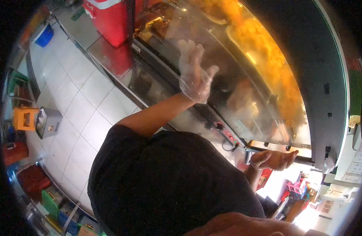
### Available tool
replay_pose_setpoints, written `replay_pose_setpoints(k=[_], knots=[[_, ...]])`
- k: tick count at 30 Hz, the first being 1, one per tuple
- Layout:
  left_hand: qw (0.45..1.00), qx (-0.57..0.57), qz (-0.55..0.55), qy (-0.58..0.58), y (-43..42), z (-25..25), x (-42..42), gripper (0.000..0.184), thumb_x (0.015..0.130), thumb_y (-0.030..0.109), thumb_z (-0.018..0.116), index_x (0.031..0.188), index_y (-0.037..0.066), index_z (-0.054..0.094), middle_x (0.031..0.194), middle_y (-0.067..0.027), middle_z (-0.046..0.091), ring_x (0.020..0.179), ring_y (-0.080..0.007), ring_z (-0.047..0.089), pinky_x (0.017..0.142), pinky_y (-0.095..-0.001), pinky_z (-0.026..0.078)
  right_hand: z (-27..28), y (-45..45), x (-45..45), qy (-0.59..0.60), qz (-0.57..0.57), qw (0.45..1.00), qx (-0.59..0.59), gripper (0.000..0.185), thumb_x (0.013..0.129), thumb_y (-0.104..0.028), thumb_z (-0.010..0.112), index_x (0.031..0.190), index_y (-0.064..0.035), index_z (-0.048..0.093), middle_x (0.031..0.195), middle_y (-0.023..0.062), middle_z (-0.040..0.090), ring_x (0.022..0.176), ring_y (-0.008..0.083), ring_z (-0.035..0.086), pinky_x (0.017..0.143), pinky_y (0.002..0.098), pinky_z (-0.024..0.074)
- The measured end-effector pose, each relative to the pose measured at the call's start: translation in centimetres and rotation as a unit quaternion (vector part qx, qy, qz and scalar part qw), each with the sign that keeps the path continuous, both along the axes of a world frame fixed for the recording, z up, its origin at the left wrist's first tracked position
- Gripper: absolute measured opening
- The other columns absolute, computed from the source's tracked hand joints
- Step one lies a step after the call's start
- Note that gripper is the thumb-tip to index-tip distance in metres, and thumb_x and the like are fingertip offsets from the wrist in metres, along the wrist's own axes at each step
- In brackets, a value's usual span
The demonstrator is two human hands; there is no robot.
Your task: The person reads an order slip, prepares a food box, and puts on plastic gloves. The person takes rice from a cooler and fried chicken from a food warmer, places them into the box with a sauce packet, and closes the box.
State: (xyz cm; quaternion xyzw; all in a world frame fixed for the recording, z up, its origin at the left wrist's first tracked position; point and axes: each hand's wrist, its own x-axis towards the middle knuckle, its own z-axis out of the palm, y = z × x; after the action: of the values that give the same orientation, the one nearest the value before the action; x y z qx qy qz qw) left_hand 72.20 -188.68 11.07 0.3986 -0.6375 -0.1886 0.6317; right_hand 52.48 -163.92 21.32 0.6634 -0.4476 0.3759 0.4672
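Observation:
My left hand (pixel 194 74) wears a clear, crinkled plastic glove. Its fingers are apart and somewhat bent, the thumb stands out to the side, and I see nothing held. It is raised before the glass of a lit display case (pixel 244 94); whether it touches the glass I cannot tell. Lower right, my right hand (pixel 273 160) is held near the case's bottom corner, fingers stretched out and thumb apart, with nothing visible in it. Whether it is gloved is unclear. Blurred yellow-orange shapes (pixel 263 51) glow inside the case.
A red cooler box (pixel 110 23) stands beside the case. A control panel with red markings (pixel 227 133) sits along the case's lower edge. On the tiled floor (pixel 77 106) are a grey bin (pixel 49 122), an orange stool (pixel 24 119) and a blue basin (pixel 44 36).

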Motion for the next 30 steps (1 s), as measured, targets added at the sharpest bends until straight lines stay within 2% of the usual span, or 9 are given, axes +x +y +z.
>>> replay_pose_setpoints(k=[4,9,13,17,22,25,26,29,30], knots=[[0.983,-0.112,-0.054,-0.134,-0.2,0.2,2.9,0.048,0.09,0.034,0.07,0.127,0.005,0.061,0.157,-0.0261,0.029,0.149,-0.0469,0.02,0.12,-0.0534,0.024,-0.4,0.4,0.1,-0.012,-0.017,1.0,0.008,0.048,0.097,-0.025,0.054,0.137,-0.0054,0.037,0.147,0.0236,0.032,0.144,0.0382,0.029,0.122,0.0578,0.019],[0.992,0.126,0.017,0.026,-8.3,0.7,7.4,0.063,0.101,0.063,0.035,0.128,0.012,0.062,0.131,-0.0228,0.06,0.123,-0.042,0.057,0.105,-0.0463,0.042,-0.1,1.6,0.3,-0.027,-0.063,0.997,0.022,0.044,0.098,-0.025,0.053,0.133,-0.0025,0.039,0.144,0.0231,0.034,0.14,0.0363,0.033,0.12,0.0577,0.0244],[0.997,0.077,-0.004,0.016,-9.0,-0.3,6.1,0.057,0.098,0.053,0.049,0.123,0.003,0.059,0.098,-0.0215,0.066,0.087,-0.0396,0.065,0.081,-0.0497,0.049,-0.9,2.4,-0.5,-0.044,-0.094,0.994,0.026,0.039,0.098,-0.026,0.055,0.124,-0.0005,0.042,0.14,0.0229,0.037,0.139,0.0356,0.034,0.119,0.0564,0.027],[0.988,-0.054,0.064,-0.129,-7.2,-3.4,3.9,0.054,0.099,0.052,0.052,0.128,0.006,0.057,0.102,-0.0151,0.071,0.09,-0.0347,0.068,0.082,-0.0466,0.053,-0.7,2.1,-0.2,-0.045,-0.099,0.993,0.036,0.034,0.099,-0.026,0.056,0.117,0.0,0.044,0.138,0.0223,0.037,0.138,0.0342,0.034,0.117,0.0544,0.0286],[0.982,0.038,-0.186,0.014,-1.6,-2.3,1.1,0.035,0.098,0.032,0.063,0.124,0.01,0.059,0.09,-0.0092,0.068,0.083,-0.0294,0.069,0.075,-0.0416,0.056,-0.3,1.9,0.2,-0.063,-0.109,0.991,0.048,0.032,0.098,-0.022,0.06,0.115,0.0004,0.045,0.137,0.0217,0.036,0.137,0.0334,0.034,0.117,0.0524,0.0286],[0.97,-0.165,-0.177,0.001,-1.0,-2.9,-0.2,0.027,0.101,0.031,0.057,0.113,0.009,0.063,0.083,-0.0092,0.067,0.079,-0.0267,0.068,0.069,-0.0404,0.056,-0.6,2.1,-1.5,-0.046,-0.115,0.991,0.052,0.05,0.097,-0.027,0.062,0.128,-0.0016,0.033,0.143,0.0248,0.032,0.139,0.0374,0.034,0.117,0.0542,0.0282],[0.95,-0.039,-0.305,-0.053,-2.1,-5.1,-1.5,0.03,0.102,0.037,0.052,0.101,0.011,0.067,0.078,-0.009,0.067,0.075,-0.0266,0.069,0.065,-0.039,0.055,-0.9,3.1,-3.2,-0.03,-0.135,0.988,0.068,0.071,0.096,-0.033,0.062,0.144,-0.0041,0.018,0.15,0.0271,0.026,0.141,0.0413,0.033,0.117,0.0572,0.028],[0.961,-0.062,-0.25,-0.106,-1.2,-5.5,-2.2,0.016,0.093,0.026,0.06,0.103,0.022,0.071,0.09,-0.0015,0.07,0.082,-0.027,0.068,0.071,-0.042,0.057,-0.2,4.2,-3.1,-0.008,-0.16,0.981,0.105,0.074,0.097,-0.032,0.062,0.144,-0.0064,0.01,0.154,0.0266,0.021,0.143,0.0404,0.031,0.117,0.0571,0.0258],[0.963,-0.08,-0.229,-0.12,-1.2,-5.6,-2.2,0.017,0.095,0.027,0.058,0.105,0.022,0.071,0.091,-0.0014,0.07,0.083,-0.0262,0.068,0.072,-0.042,0.057,0.0,3.3,-2.3,-0.007,-0.132,0.988,0.085,0.05,0.097,-0.026,0.063,0.127,-0.0024,0.029,0.145,0.025,0.03,0.139,0.0368,0.035,0.116,0.0534,0.0278]])
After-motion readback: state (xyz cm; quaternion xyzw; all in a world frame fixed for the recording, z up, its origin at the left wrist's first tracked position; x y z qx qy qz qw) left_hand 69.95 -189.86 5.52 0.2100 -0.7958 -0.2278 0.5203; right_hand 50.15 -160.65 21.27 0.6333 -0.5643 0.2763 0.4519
